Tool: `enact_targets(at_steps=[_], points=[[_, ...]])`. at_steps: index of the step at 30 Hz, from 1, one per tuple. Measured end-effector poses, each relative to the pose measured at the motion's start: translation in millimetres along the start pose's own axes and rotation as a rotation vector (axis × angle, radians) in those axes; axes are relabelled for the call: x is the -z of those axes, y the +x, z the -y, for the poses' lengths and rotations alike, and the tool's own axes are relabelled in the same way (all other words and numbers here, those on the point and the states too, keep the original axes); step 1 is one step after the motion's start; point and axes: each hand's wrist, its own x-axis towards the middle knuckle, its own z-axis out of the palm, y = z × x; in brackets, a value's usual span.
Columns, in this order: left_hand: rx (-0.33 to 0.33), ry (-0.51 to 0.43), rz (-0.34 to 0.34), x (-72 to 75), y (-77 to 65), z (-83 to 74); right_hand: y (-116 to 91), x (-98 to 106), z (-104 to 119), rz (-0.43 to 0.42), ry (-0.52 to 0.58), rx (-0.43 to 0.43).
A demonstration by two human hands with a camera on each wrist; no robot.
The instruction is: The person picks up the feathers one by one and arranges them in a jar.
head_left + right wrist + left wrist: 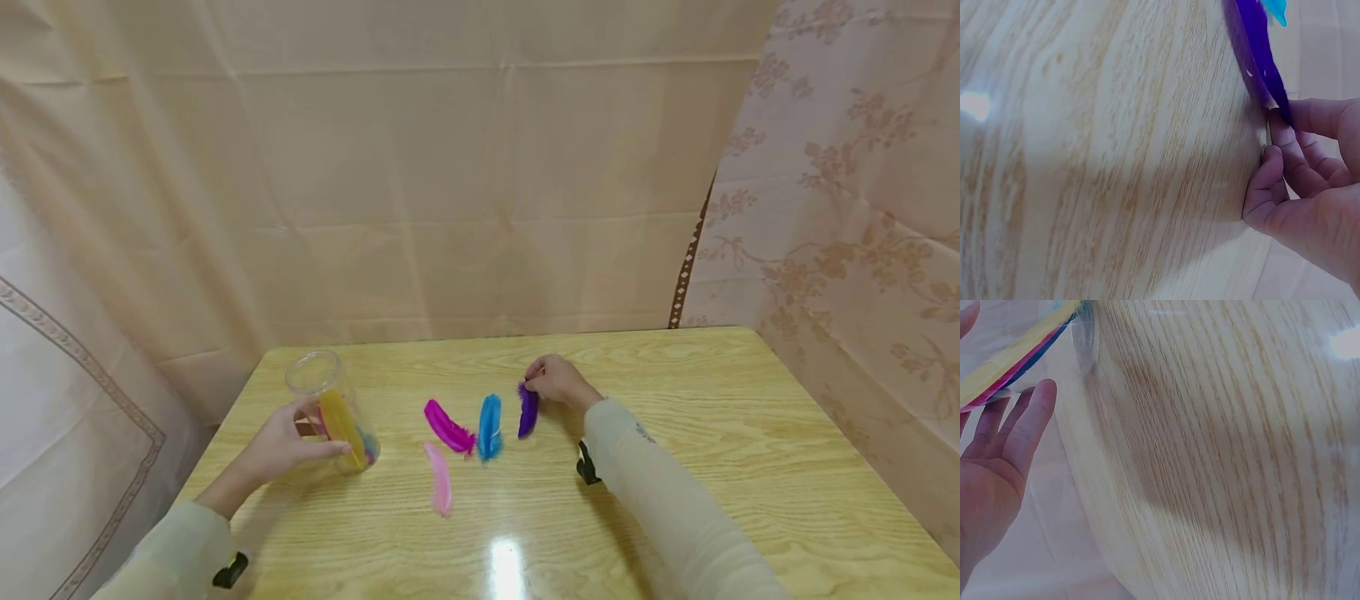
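Observation:
A clear cylindrical jar (313,372) stands at the table's left side, with a yellow feather (342,429) and pink and blue ones inside. My left hand (288,442) holds its near side, thumb in front and fingers behind; the left wrist view shows the hand (1004,450) beside the feathers. Toward the table's middle, my right hand (558,382) pinches the upper end of a purple feather (528,412). The right wrist view shows this purple feather (1257,44) between thumb and fingertip, close over the tabletop. Just left of it lies a blue feather (490,427).
A magenta feather (448,427) and a light pink feather (439,479) lie between the jar and the blue feather. The wood-grain table (712,442) backs onto a beige curtain (465,183). Patterned cloth (862,208) hangs at the right.

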Motion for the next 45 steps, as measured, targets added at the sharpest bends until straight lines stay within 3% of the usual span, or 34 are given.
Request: enact_targets(at_steps=[12,20,34,41,45], points=[[-0.002,0.006,0.000,0.0,0.6,-0.9,-0.8,0.9,2.9,0.026,0.017,-0.036],[0.004,0.006,0.004,0.1,0.7,-0.3,0.0,-2.5,0.2,-0.009,-0.017,0.010],[-0.002,0.008,0.012,2.7,4.8,-1.2,1.4,-2.2,-0.2,-0.037,0.019,0.011],[-0.022,-0.001,0.014,4.9,4.3,-3.0,2.5,-4.8,0.6,-0.083,-0.058,0.035],[-0.023,-0.004,0.018,4.3,5.9,-1.6,4.9,-2.7,-0.9,-0.076,-0.044,0.032]])
